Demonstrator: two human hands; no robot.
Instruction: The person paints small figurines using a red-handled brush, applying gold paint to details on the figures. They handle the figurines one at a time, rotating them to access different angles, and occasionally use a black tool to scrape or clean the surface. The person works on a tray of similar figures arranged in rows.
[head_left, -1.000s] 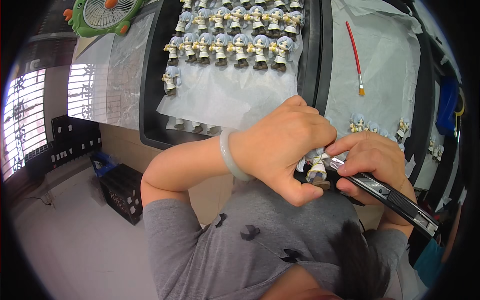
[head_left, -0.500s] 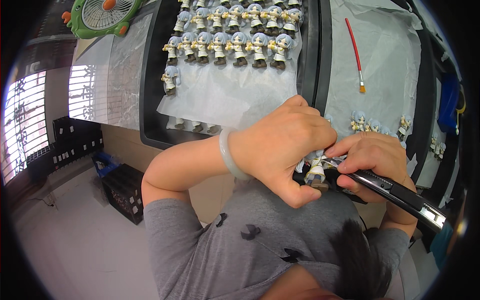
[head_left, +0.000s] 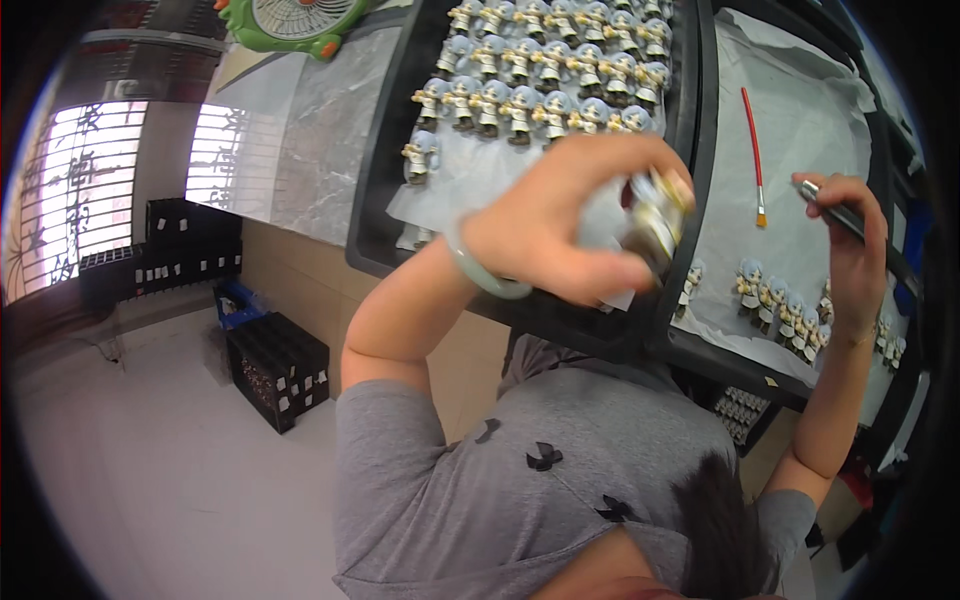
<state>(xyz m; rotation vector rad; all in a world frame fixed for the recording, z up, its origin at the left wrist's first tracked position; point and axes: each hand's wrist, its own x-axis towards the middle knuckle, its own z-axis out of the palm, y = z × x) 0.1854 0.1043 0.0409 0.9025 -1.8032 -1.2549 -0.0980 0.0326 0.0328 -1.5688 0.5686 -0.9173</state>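
Note:
Over the front right part of a black tray (head_left: 371, 225), my left hand (head_left: 560, 215) grips a small figurine (head_left: 655, 222) between fingers and thumb. Motion smears the figurine; white, gold and brown parts show. A pale bangle (head_left: 480, 270) circles that wrist. To the right, my right hand (head_left: 858, 270) is raised over the neighbouring paper-lined tray (head_left: 735, 365), its fingers around a dark utility knife (head_left: 848, 220). Whether the blade is out cannot be made out. Rows of blue-haired figurines (head_left: 520, 105) lie on white paper beyond my left hand.
A red-handled brush (head_left: 754, 150) lies in the right tray, with several figurines (head_left: 790, 315) near its front edge. A green fan (head_left: 300, 25) stands on the marbled table (head_left: 320, 130) at the far left. Black crates (head_left: 275, 365) sit on the floor below.
My hands have moved apart. The left hand has lifted the figurine up over the tray; the right has carried the knife away, up and to the right. The view has also shifted.

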